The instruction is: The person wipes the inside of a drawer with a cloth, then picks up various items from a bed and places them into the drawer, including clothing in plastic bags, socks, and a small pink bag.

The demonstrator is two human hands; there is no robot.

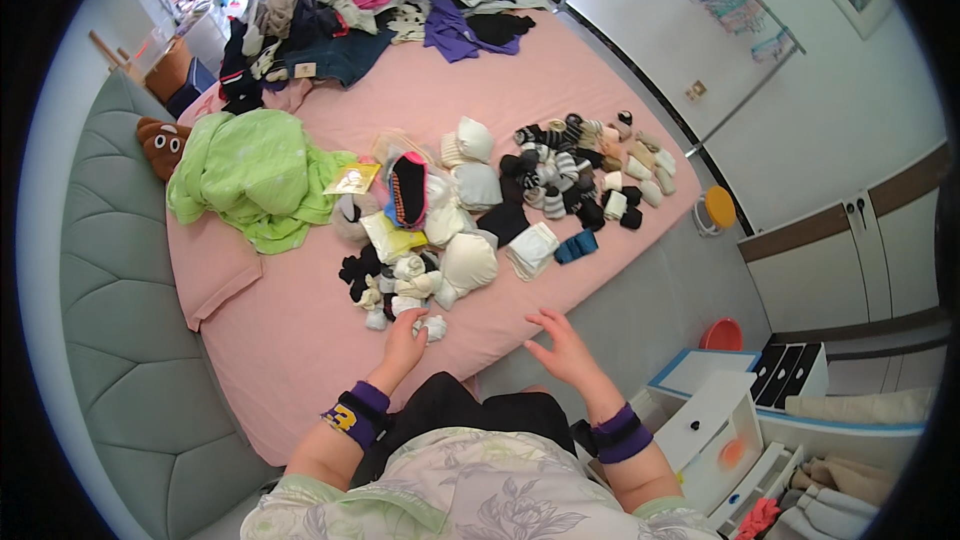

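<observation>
My left hand (405, 339) is at a small white bundle of rolled socks (433, 328) near the front of the bed, its thumb and fingers around the bundle's near side. Just beyond it lies a pile of black, white and cream rolled socks (409, 268). My right hand (561, 351) hovers by the bed's edge with fingers spread and nothing in it. A white padded cloth piece (469, 264), folded white cloth (532, 250) and a dark blue folded item (577, 247) lie farther out. Many striped, black and beige sock bundles (555, 172) are grouped beyond them.
The pink-sheeted bed (300, 360) has a grey padded headboard (127, 307) at left. A green blanket (247, 165), a brown plush (161, 146) and heaped clothes (337, 52) lie on it. To the right are an open white drawer unit (709, 427) and a red basin (721, 334).
</observation>
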